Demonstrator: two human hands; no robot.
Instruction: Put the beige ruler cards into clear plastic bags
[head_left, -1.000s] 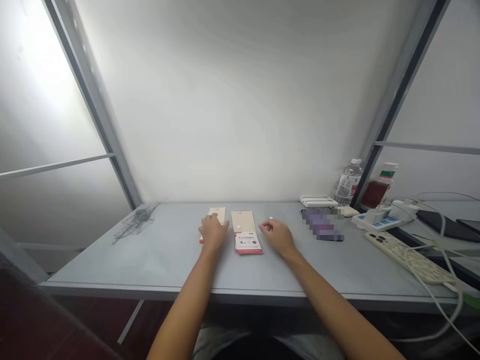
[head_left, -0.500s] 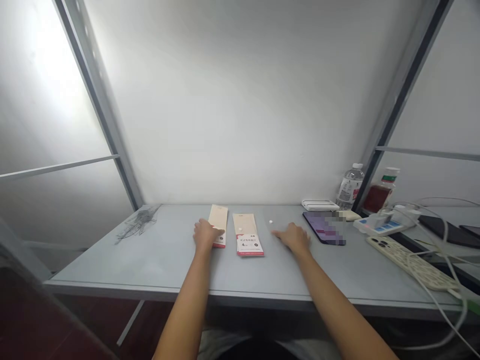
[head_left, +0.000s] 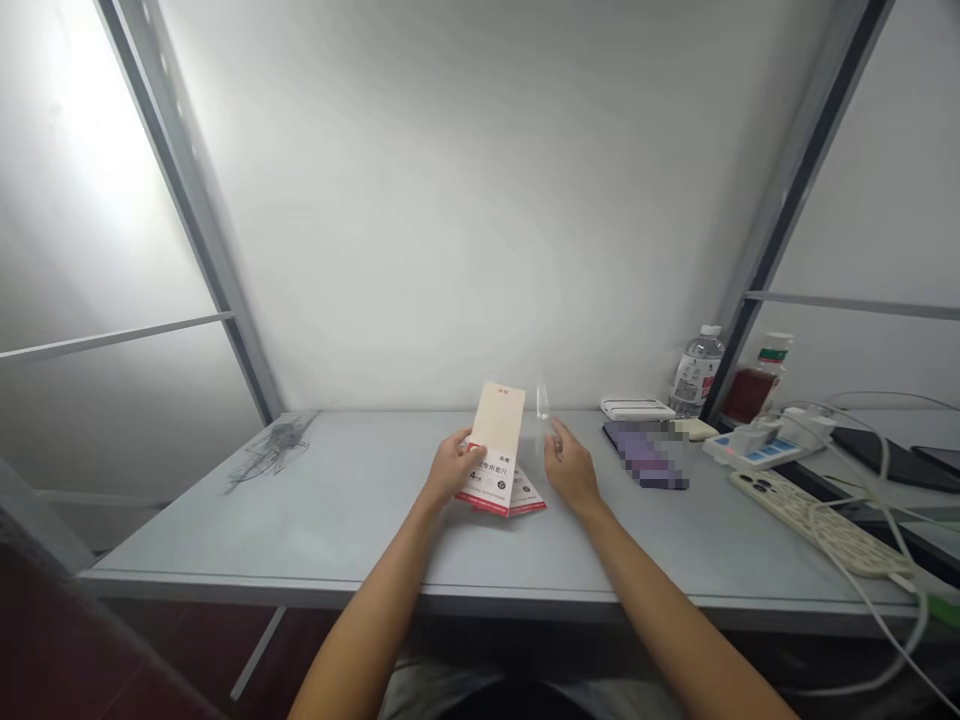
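My left hand (head_left: 452, 466) grips a cream and white card sleeve (head_left: 499, 425) with a red lower edge, thumb on its front. The sleeve is raised and slightly tilted. Partly behind it, a second sleeve (head_left: 528, 492) of the same kind shows its white and red lower end at an angle. To the right, my right hand (head_left: 568, 462) pinches a thin clear strip (head_left: 542, 402), held upright with its top above the table's back edge. The strip is see-through, so its full outline is hard to make out.
On the grey table (head_left: 337, 530), a dark scribbled mark lies at the left. Rightward are a tablet-like device (head_left: 637, 455), a white box (head_left: 637, 409), a water bottle (head_left: 697, 372), a red-brown jar (head_left: 756, 380), a power strip (head_left: 757, 450), a patterned phone case (head_left: 821, 525) and loose cables.
My left hand has lifted the left sleeve and moved it right, over the other one. My right hand has closed on the clear strip, raised it and shifted slightly left.
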